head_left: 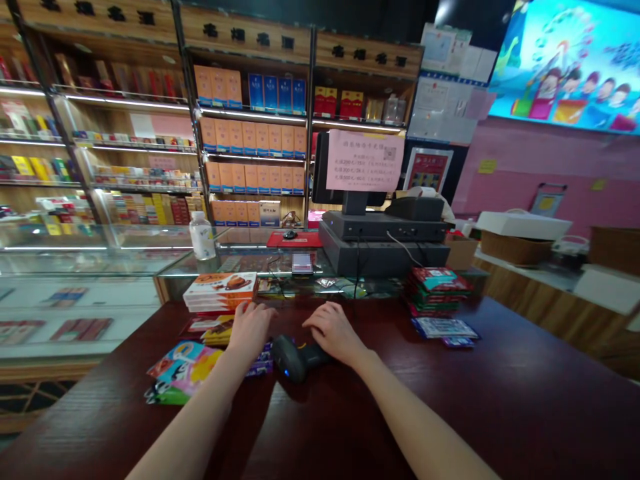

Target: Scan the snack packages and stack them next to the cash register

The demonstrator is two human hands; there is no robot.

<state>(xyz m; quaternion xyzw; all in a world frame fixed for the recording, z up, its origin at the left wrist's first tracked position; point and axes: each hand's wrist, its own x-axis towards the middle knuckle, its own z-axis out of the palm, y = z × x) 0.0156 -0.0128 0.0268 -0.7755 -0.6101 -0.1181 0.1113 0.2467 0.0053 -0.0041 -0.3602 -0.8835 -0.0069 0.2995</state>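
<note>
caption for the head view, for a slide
Left hand on snack packets, right hand on a black barcode scanner, at a dark shop counter.

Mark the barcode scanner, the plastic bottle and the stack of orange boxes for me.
barcode scanner [289, 355], head view, on its dark head above the blue light.
plastic bottle [202, 239], head view, on the middle of its body.
stack of orange boxes [221, 285], head view, on the top box's lid.

Left hand [250, 328], right hand [333, 331], both palm-down
</note>
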